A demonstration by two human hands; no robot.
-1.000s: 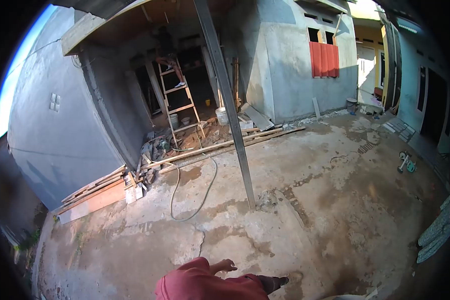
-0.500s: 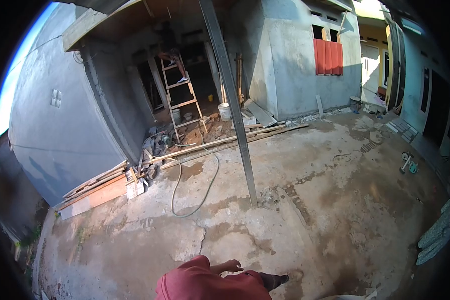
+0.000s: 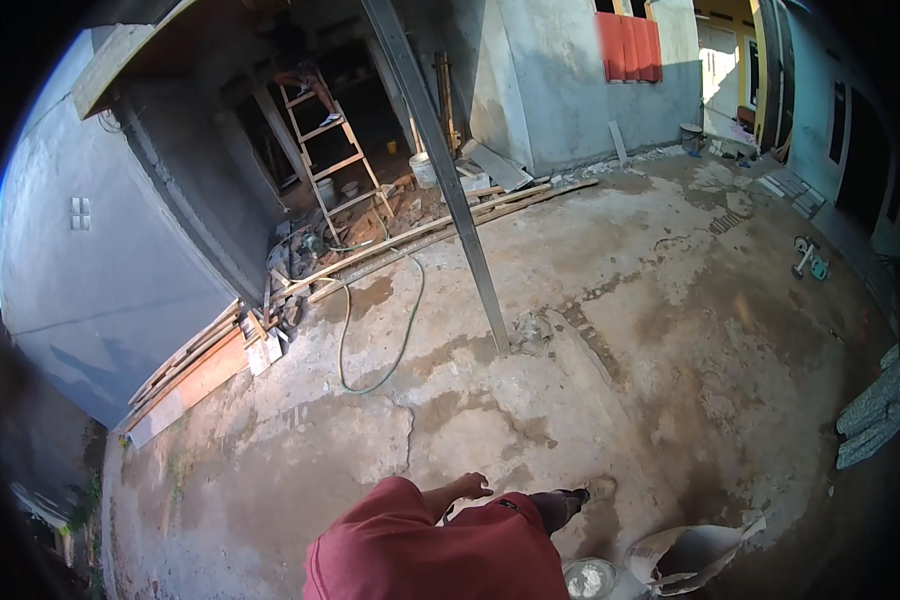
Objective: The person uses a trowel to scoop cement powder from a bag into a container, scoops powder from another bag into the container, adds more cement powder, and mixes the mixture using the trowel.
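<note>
Over the concrete, left hand held loose

Its fingers are slightly curled, released; the right hand's state cannot be told. Past the shoe, a round container is set beside an open sack. Farther out, a hose is looped near a post.

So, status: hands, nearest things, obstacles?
Left hand apparently empty; right not in view. Open sack at lower right. Post standing ahead, hose looped on the ground.

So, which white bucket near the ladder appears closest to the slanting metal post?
The white bucket to the right of the ladder; the others appear between the ladder's rails.
</note>
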